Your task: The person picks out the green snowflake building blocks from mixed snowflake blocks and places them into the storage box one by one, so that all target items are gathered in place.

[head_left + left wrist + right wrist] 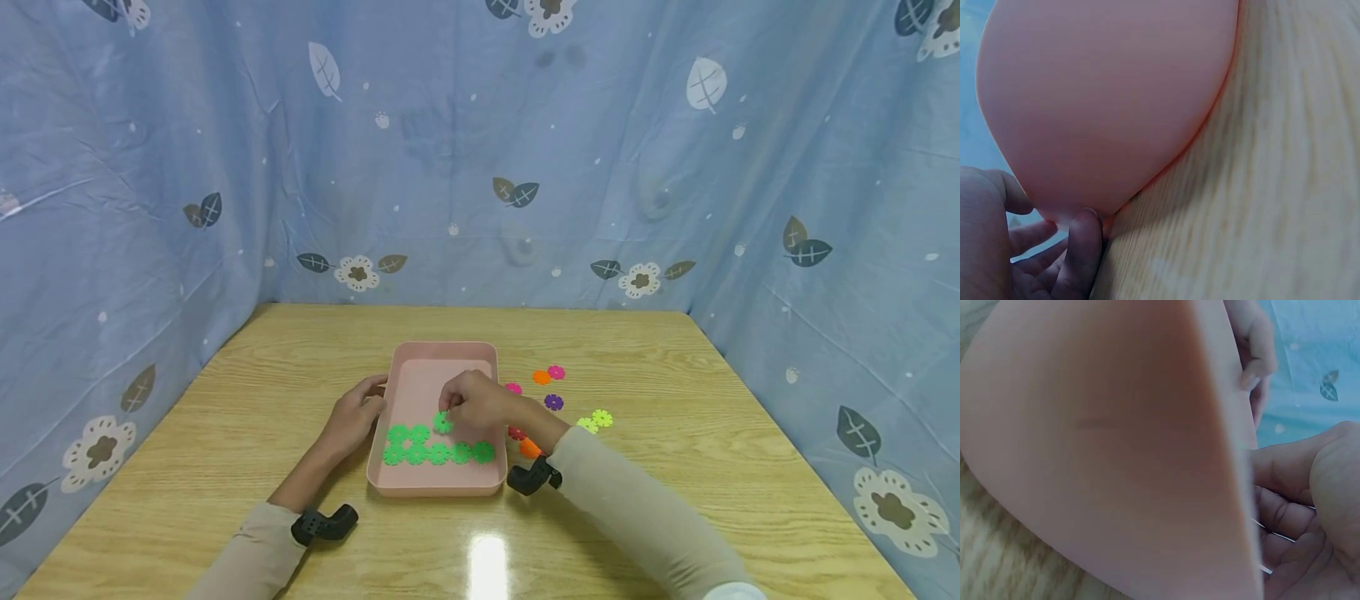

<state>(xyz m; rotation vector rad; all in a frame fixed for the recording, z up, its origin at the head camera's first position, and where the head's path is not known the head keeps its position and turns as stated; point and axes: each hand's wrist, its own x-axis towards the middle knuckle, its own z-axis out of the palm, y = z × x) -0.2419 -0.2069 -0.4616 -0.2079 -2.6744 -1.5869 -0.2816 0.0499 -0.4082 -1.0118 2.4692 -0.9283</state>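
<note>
A pink rectangular tray [422, 382] sits on the wooden table, and several flat green snowflake discs [438, 454] lie inside it. They form a row along its near end, with two more behind on the left. Over the tray, my right hand [474, 400] pinches a green snowflake disc [443, 423] between thumb and fingers, close to the second row. The right wrist view hides that disc behind the tray wall [1085, 456]. My left hand [358, 421] holds the tray's left side, its thumb [1085, 240] against the outer wall and bent index finger at the rim.
Right of the tray lie loose snowflake discs: orange [542, 377], pink [556, 372], purple [553, 402], yellow [602, 418] and red [517, 432]. My right forearm crosses over some of them. A blue patterned curtain [450, 150] borders the table's back and sides.
</note>
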